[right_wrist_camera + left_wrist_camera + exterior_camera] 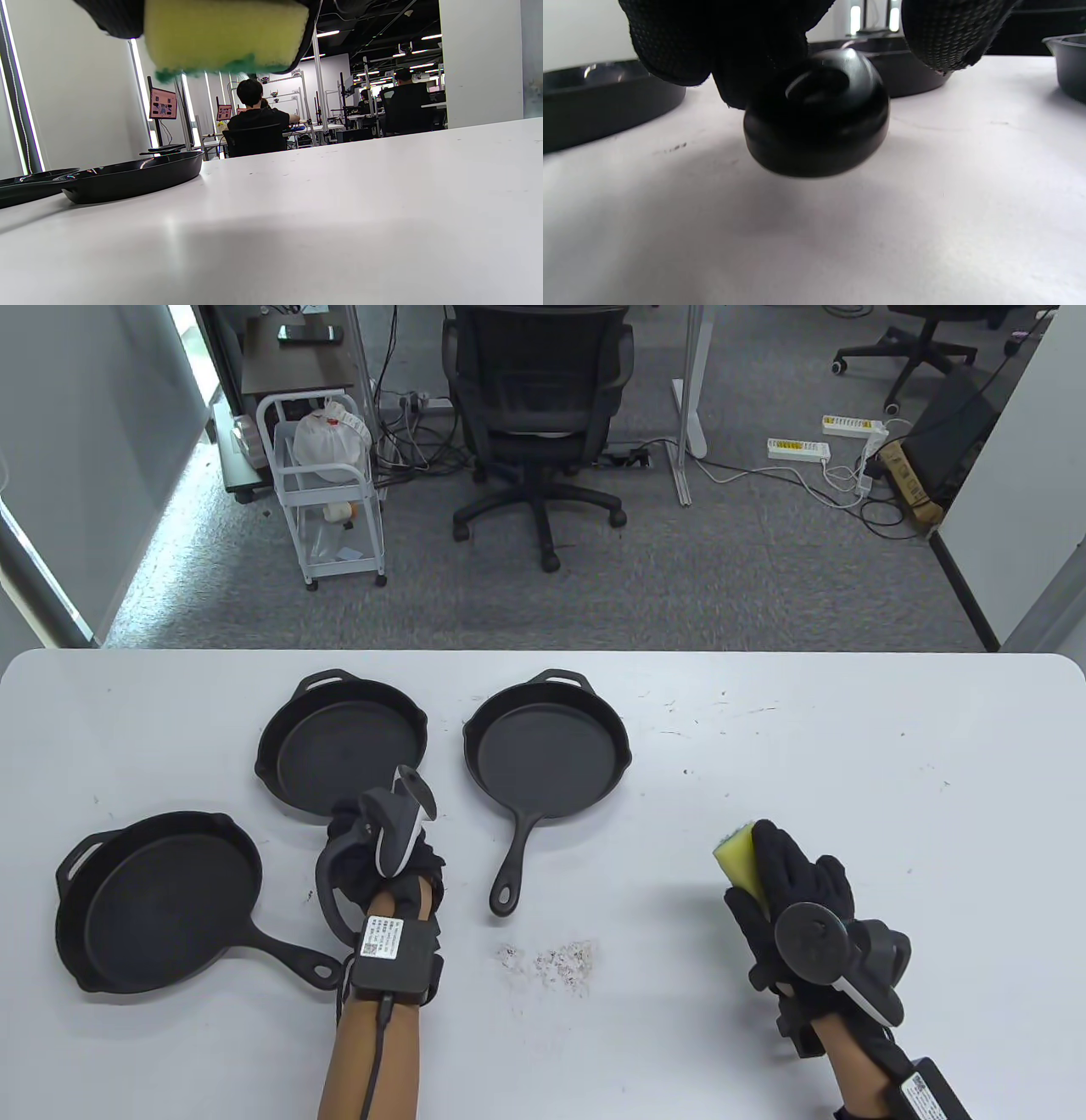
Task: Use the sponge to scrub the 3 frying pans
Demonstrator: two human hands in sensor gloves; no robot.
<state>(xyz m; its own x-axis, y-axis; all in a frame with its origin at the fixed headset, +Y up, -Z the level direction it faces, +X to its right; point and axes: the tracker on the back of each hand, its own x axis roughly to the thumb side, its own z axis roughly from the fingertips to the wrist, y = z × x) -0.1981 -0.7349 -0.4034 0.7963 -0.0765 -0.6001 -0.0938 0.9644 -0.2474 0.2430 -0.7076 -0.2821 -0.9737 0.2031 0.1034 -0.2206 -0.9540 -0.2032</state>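
Sitting at the near left of the white table (848, 746), the first cast-iron frying pan (161, 899) is lying flat with its long handle running toward the near right, ending close beside the left wrist. Behind it the middle frying pan (344, 746) is resting with its loop helper handle at the far side and its long handle coming nearward into the left hand (373, 848), whose fingers are curling round the handle's end (816, 123); the left wrist view is showing that knobbed end just off the surface. Further right, the third frying pan (547, 755) is pointing its handle nearward, slightly left, apart from both hands. All three are looking heavy, rigid and unlikely to slide, so steadying each by its long handle is seeming wise. Well to the right, near the edge, the right hand (797, 899) is pinching the yellow sponge (742, 861) between thumb and fingers, green scouring face downward, soft, light and easily squashed.
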